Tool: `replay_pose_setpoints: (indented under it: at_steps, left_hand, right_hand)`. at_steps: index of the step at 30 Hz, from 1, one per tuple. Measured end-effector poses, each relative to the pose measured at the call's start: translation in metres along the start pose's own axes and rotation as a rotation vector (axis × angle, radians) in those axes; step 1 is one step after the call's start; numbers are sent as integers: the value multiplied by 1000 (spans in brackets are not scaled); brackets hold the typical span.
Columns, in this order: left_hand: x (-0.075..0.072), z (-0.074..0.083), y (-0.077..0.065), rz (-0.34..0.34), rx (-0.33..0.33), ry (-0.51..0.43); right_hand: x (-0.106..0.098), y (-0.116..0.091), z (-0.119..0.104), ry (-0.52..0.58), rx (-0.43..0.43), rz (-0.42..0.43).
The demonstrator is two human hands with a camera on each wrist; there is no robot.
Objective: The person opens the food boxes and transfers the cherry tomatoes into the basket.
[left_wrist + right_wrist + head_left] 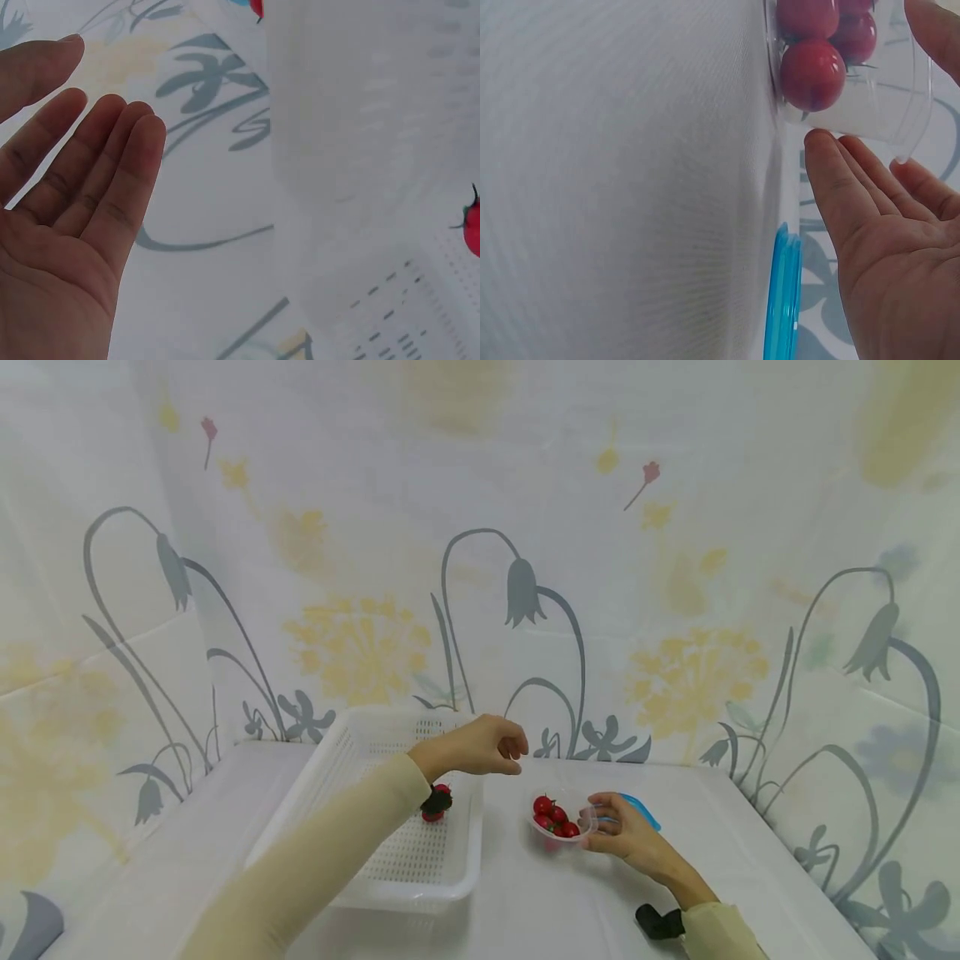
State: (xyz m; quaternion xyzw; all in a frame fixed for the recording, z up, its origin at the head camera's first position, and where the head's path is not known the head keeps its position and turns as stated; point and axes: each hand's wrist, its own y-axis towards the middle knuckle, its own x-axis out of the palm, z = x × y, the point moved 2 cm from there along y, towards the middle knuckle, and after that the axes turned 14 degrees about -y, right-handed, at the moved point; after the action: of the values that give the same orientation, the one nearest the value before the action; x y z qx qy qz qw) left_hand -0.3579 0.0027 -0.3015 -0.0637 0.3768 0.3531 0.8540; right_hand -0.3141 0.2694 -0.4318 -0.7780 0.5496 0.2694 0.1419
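My left hand (477, 746) hovers over the right rim of a white perforated plastic basket (468, 860), fingers loosely bent and holding nothing. In the left wrist view its palm and relaxed fingers (139, 161) show bare, beside the basket wall. Red cherry tomatoes (432, 816) lie in the basket, partly covered by the dark wrist strap. A clear plastic bowl (534, 833) with several cherry tomatoes (558, 815) stands right of the basket. At the bowl's right side is my right hand (626, 835), its extended fingertips (821, 142) right at the wall and the thumb near the rim.
Behind the right hand a blue lid (641, 811) lies on the white-covered table (517, 910). A floral-printed cloth (480, 652) hangs behind and around the table. The dark wrist camera (660, 922) sits beside the right sleeve.
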Motion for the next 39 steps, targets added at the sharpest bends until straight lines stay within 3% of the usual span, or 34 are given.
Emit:
replay_pose_setpoints:
  at_steps: [7,13,20,28,35,39]
  left_hand:
    - [23,9,22,-57,14,51]
    - [41,12,34,-135,-56,117]
    - [56,12,48,-167,-122,188]
    - [73,5,55,-193,-230,227]
    - [82,-1,59,-199,-283,329]
    - [84,-2,61,-199,-300,334]
  right_hand:
    - [0,1,1,-13,13,3]
    - [-1,1,3,-23,27,3]
    - [-1,1,3,-30,43,11]
    - [-2,1,2,-47,49,17]
    - [-2,0,3,-48,50,21]
    - [-2,0,3,-46,48,20]
